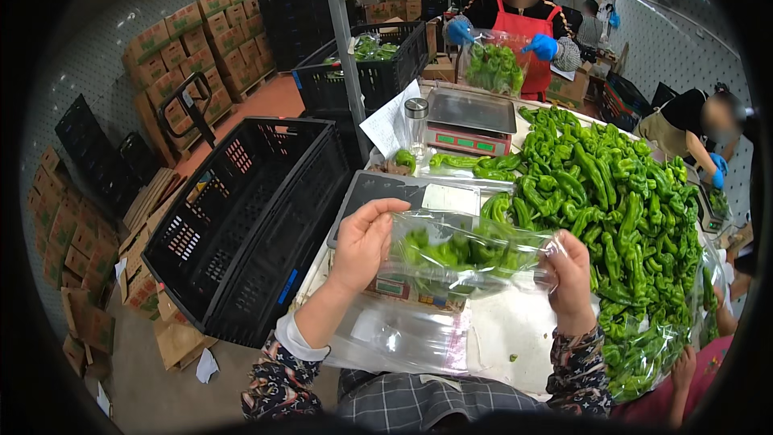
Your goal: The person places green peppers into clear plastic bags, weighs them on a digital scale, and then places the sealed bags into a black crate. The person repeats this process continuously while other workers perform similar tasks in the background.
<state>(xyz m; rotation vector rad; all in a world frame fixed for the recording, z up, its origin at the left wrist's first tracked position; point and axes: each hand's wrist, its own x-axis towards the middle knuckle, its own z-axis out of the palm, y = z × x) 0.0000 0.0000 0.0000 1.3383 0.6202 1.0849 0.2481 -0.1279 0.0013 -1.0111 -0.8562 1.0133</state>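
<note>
Between my two hands hangs a clear plastic bag (459, 251) with green peppers inside, stretched sideways over the table. My left hand (366, 240) grips its left end, fingers closed on the film. At the other end my right hand (568, 278) is closed on the gathered plastic. Under the bag lies a flat digital scale (378, 193), partly covered. A stack of clear flat bags (394, 334) rests on the table in front of me. To the right spreads a big heap of long green peppers (612, 217).
Left of the table stands a black plastic crate (241, 225); another black crate (362, 56) holds bagged peppers. Beyond are a second scale (471, 117), a glass jar (416, 122) and a metal post (345, 48). Across the table a blue-gloved person (523, 24) holds a bag of peppers.
</note>
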